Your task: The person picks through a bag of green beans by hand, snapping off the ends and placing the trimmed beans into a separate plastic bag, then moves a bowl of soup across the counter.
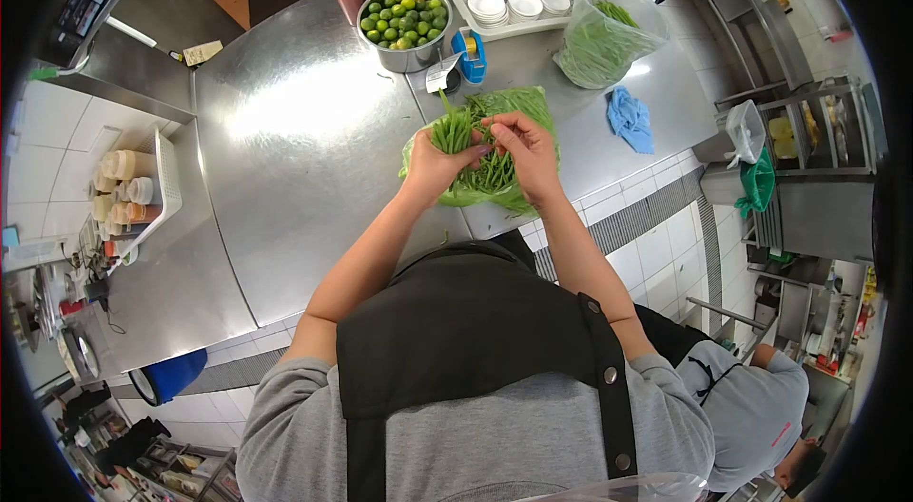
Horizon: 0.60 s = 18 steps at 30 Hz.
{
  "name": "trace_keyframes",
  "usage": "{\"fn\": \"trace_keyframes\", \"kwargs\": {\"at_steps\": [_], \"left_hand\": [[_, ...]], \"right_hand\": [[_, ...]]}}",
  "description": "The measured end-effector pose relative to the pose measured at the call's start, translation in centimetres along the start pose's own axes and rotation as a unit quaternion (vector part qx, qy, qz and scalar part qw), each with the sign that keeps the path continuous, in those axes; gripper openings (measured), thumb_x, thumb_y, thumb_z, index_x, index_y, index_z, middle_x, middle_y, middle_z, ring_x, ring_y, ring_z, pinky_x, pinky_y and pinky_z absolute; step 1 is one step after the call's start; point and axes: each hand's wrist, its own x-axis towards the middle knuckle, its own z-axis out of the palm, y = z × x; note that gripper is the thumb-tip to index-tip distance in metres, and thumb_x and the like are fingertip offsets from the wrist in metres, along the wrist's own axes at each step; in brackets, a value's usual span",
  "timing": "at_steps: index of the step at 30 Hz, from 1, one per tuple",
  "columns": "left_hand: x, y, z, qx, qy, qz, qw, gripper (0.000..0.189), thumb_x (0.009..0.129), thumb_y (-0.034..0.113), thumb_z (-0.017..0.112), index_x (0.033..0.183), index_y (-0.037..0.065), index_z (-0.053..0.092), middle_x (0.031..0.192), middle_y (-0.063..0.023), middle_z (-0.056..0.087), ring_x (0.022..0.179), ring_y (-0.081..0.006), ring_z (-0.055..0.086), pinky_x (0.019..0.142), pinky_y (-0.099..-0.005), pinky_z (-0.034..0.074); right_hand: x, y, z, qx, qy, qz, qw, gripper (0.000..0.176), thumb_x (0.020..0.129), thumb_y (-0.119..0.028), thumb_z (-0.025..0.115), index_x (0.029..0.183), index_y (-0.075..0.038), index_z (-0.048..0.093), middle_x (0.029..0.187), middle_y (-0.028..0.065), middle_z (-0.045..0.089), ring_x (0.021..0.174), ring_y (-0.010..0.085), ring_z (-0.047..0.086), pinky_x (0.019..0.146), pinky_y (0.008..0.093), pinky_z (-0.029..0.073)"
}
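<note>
My left hand [437, 163] is wrapped round a bunch of green beans [451, 133], their ends pointing away from me. Close to its right, my right hand [524, 148] has its thumb and fingertips pinched together at the bunch's right side; what they hold is too small to make out. Both hands are over a green plastic bag [534, 103] lying flat on the steel counter [314, 169]. More loose green beans [496, 174] lie on the bag, under and between my hands.
Behind stand a steel pot of limes [404, 27], a blue tape dispenser [470, 56], a tray of white dishes [518, 29] and a clear bag of beans [601, 46]. A blue cloth [630, 119] lies right. Another person [742, 397] is at lower right.
</note>
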Motion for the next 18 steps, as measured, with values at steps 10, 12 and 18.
{"fn": "trace_keyframes", "kwargs": {"at_steps": [10,12,18], "left_hand": [[-1.0,0.6,-0.1,-0.125,-0.043,-0.047,0.990,0.022,0.086,0.000,0.075,0.104,-0.001,0.062,0.091,-0.0076,0.069,0.072,-0.0145,0.065,0.069,-0.0302,0.056],[-1.1,1.5,-0.5,-0.263,-0.028,-0.063,0.962,0.022,0.090,0.002,0.071,0.109,0.000,0.061,0.096,-0.0078,0.069,0.075,-0.0137,0.065,0.072,-0.0306,0.057],[-0.4,0.8,-2.7,-0.398,0.008,-0.037,0.916,0.024,0.092,0.005,0.070,0.114,0.002,0.059,0.100,-0.0092,0.068,0.077,-0.0117,0.063,0.075,-0.0340,0.059]], "right_hand": [[1.6,3.1,-3.3,-0.480,0.035,-0.185,0.856,0.016,0.089,-0.013,0.073,0.084,-0.001,0.064,0.075,0.0088,0.058,0.068,0.0171,0.058,0.061,0.0340,0.043],[0.9,3.5,-3.8,-0.451,-0.011,-0.053,0.891,0.019,0.093,-0.018,0.072,0.086,-0.001,0.065,0.075,0.0086,0.059,0.070,0.0156,0.058,0.062,0.0351,0.043],[-1.5,1.6,-1.9,0.024,-0.116,0.106,0.987,0.024,0.096,-0.024,0.070,0.091,0.000,0.069,0.078,0.0026,0.063,0.074,0.0096,0.057,0.069,0.0280,0.046]]}}
